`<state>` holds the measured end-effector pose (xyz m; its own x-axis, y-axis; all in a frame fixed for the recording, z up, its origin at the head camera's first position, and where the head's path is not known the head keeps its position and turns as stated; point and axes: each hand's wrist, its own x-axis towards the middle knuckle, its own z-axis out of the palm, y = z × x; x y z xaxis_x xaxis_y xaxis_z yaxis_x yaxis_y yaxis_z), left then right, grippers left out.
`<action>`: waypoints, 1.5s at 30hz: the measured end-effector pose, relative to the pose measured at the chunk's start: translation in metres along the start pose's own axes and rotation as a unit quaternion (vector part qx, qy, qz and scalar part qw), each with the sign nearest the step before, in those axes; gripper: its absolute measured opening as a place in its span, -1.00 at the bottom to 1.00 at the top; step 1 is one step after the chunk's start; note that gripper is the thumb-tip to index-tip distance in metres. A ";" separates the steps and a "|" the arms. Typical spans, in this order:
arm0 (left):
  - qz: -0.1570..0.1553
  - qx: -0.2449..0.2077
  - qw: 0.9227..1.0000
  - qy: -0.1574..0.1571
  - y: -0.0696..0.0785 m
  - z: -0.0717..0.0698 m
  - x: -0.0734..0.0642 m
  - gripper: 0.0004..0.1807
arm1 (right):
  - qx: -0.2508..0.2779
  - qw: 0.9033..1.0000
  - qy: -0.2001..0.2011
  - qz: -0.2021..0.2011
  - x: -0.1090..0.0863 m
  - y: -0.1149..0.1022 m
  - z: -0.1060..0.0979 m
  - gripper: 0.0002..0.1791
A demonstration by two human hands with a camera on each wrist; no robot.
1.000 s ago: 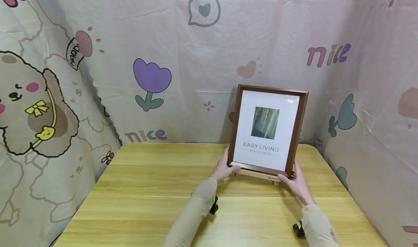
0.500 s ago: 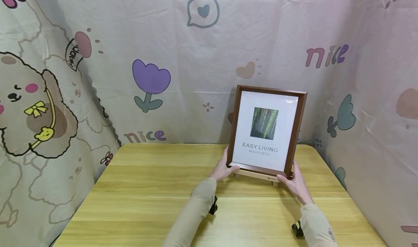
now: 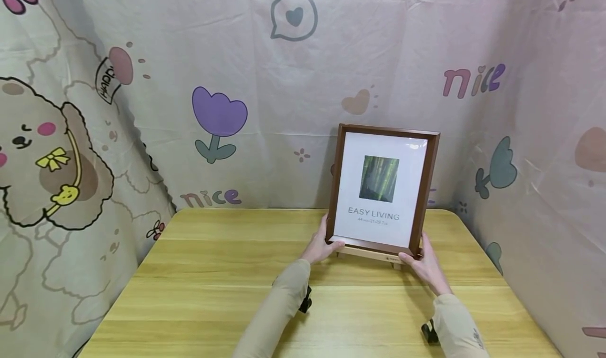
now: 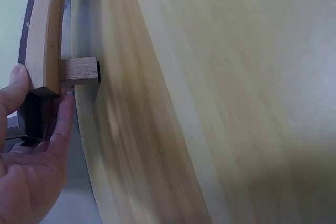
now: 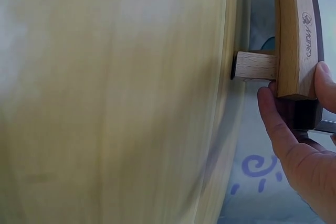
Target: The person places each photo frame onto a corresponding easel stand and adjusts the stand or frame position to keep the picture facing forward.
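Note:
A brown picture frame [image 3: 350,226] with a white "EASY LIVING" sheet and a small green forest picture leans back on a pale wooden easel [image 3: 370,255] at the right of the table. My left hand [image 3: 319,246] grips its lower left corner, thumb over the front edge and fingers behind. At the lower right corner my right hand [image 3: 427,267] holds it the same way. Both wrist views show fingertips by the ends of the easel's ledge [image 4: 44,51], beside the short wooden feet. Much of the easel is hidden behind the frame.
The light wood table [image 3: 213,279] stretches left and forward of the frame. Behind and at both sides hangs a printed cloth [image 3: 293,73] with flowers and a cartoon animal, close to the table's back edge.
The picture frame and the easel under it have shifted slightly left, with both hands moving along. The grip at the two lower corners looks the same.

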<state>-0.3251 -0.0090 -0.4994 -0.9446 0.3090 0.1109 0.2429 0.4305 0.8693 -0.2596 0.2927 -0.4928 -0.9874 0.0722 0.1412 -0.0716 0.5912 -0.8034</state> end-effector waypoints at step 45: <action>0.023 -0.012 0.999 0.019 -0.018 -0.027 -0.021 0.10 | 0.013 1.000 -0.004 -0.025 0.005 -0.014 0.027 0.03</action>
<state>-0.3154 -0.0461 -0.5040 -0.9403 0.2957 0.1684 0.2811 0.3961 0.8741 -0.2676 0.2633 -0.4960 -0.9835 0.0361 0.1773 -0.1250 0.5729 -0.8100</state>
